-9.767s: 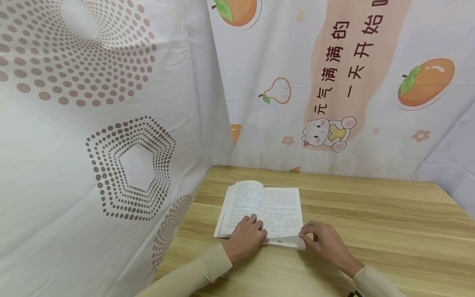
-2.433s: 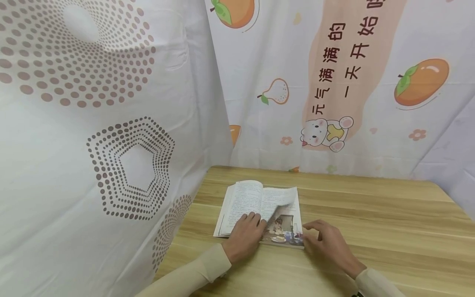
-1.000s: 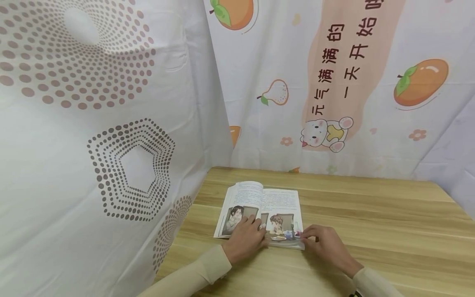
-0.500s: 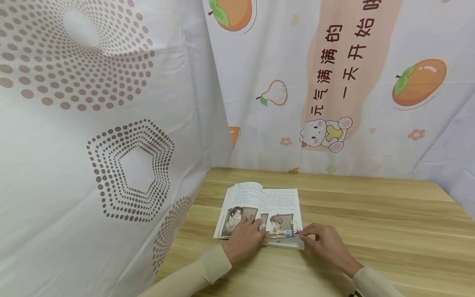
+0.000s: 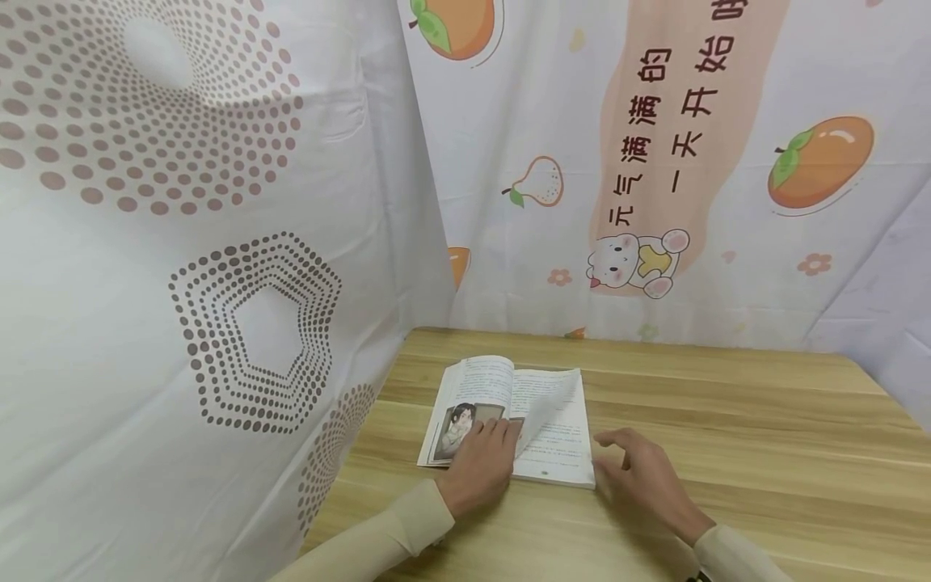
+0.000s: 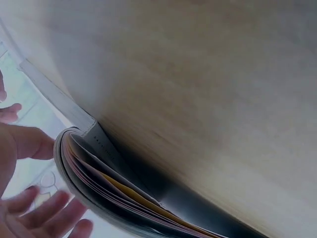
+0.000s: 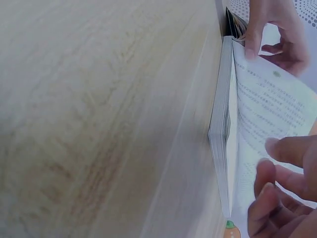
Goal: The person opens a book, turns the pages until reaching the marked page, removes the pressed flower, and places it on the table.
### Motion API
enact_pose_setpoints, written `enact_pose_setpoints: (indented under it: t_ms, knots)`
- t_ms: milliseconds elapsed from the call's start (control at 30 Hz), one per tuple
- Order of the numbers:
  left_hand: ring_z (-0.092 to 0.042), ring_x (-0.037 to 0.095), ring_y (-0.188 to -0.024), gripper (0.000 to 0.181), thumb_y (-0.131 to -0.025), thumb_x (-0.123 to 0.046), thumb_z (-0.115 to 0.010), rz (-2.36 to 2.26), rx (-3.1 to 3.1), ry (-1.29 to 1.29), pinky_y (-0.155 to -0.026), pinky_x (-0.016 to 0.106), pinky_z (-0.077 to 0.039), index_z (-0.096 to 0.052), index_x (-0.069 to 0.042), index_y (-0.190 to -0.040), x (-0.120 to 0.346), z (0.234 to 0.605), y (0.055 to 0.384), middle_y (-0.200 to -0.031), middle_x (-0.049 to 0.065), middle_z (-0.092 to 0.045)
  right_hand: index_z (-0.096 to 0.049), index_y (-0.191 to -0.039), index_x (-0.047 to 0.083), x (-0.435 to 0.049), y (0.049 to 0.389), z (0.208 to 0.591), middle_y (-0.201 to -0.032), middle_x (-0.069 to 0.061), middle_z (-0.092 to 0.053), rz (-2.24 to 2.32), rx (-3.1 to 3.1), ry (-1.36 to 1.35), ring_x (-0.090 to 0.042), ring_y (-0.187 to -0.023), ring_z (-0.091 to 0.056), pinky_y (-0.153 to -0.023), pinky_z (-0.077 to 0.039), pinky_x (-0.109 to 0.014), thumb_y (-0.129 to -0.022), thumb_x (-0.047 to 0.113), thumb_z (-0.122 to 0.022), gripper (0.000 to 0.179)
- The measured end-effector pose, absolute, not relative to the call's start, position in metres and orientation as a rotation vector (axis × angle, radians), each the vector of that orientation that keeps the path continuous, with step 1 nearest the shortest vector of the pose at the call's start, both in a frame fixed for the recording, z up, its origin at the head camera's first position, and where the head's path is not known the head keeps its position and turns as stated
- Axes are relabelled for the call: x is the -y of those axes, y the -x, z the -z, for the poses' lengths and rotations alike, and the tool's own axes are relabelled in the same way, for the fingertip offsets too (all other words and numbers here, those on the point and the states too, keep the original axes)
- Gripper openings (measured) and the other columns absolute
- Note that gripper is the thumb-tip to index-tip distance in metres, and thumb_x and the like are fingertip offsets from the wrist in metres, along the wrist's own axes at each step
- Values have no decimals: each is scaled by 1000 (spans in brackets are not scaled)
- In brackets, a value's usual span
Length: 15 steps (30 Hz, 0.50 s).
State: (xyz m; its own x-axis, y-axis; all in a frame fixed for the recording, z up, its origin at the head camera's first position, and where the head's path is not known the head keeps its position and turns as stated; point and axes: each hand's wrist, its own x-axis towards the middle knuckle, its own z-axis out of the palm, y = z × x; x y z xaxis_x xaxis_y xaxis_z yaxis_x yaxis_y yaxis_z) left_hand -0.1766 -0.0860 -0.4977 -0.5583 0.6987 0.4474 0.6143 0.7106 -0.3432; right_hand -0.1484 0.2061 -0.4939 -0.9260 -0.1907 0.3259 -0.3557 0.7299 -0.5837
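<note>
An open paperback book (image 5: 556,461) with printed text lies on the wooden table. My left hand (image 5: 480,467) rests over its lower middle, fingers on the left page (image 5: 486,380), which carries a drawing of a dark-haired figure. A right-side leaf (image 5: 544,411) stands partly lifted, slanting up from beside those fingers and baring the text page beneath. In the left wrist view, the left thumb (image 6: 34,143) touches the book's curved lower edge. My right hand (image 5: 643,473) hovers by the book's lower right corner, holding nothing, its fingers loosely bent in the right wrist view.
The wooden table (image 5: 727,420) extends to the right of the book. A white curtain with brown dots (image 5: 269,331) hangs along the left side, and a fruit-patterned curtain (image 5: 494,267) hangs behind the table.
Half a second ago the right hand pinched the illustrated leaf's lower right corner. Now that leaf has swung up and leftward toward the left hand, and the right fingers have let go.
</note>
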Motion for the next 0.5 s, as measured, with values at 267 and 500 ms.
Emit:
enact_pose_setpoints:
  t_ms: [267, 500]
  knots:
    - [-51, 23, -102, 11, -97, -8, -61, -219, 2270, 1047, -87, 35, -46, -67, -12, -105, 85, 494, 179, -113, 7, -59, -75, -116, 8, -205, 149, 498, -116, -10, -67, -1023, 2775, -474, -3, -61, -47, -54, -43, -23, -88, 10, -81, 29]
    - [-53, 20, -106, 11, -90, -18, -70, -369, 2229, 1172, -89, 39, -43, -78, -22, -83, 87, 495, 179, -103, -6, -66, -75, -114, 7, -202, 148, 499, -118, -12, -66, -1050, 2819, -495, -4, -62, -48, -56, -46, -23, -86, 8, -81, 28]
